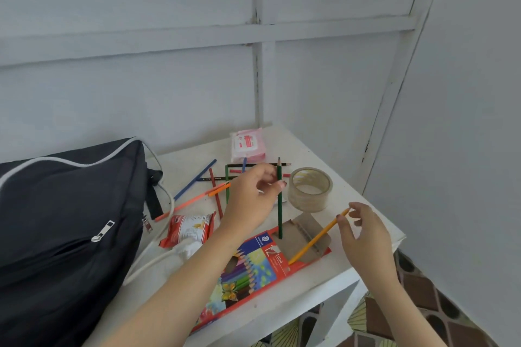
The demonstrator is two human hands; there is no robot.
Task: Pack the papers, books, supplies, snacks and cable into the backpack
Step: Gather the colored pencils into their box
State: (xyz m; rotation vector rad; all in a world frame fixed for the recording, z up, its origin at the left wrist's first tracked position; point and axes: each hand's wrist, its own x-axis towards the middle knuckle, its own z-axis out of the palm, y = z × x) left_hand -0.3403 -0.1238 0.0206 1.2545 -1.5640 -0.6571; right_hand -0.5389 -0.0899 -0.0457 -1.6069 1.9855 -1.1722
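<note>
Honestly, left fingers (267, 175) pinch the green pencil (279, 205), right fingers (343, 224) the yellow pencil (318, 236); either tip below could skid off the box (253, 267).

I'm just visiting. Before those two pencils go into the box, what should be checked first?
1. Grip of the left hand on the green pencil: ok, pinched upright with its tip at the box flap.
2. Grip of the right hand on the yellow pencil: ok, slanted with its tip at the box mouth.
3. The pencil box is open: ok, flap folded back.
4. Box steadied on the table: not ok, neither hand holds it.
5. All loose pencils collected: not ok, several lie beyond the left hand.
6. The backpack is open for packing: cannot tell.
</note>
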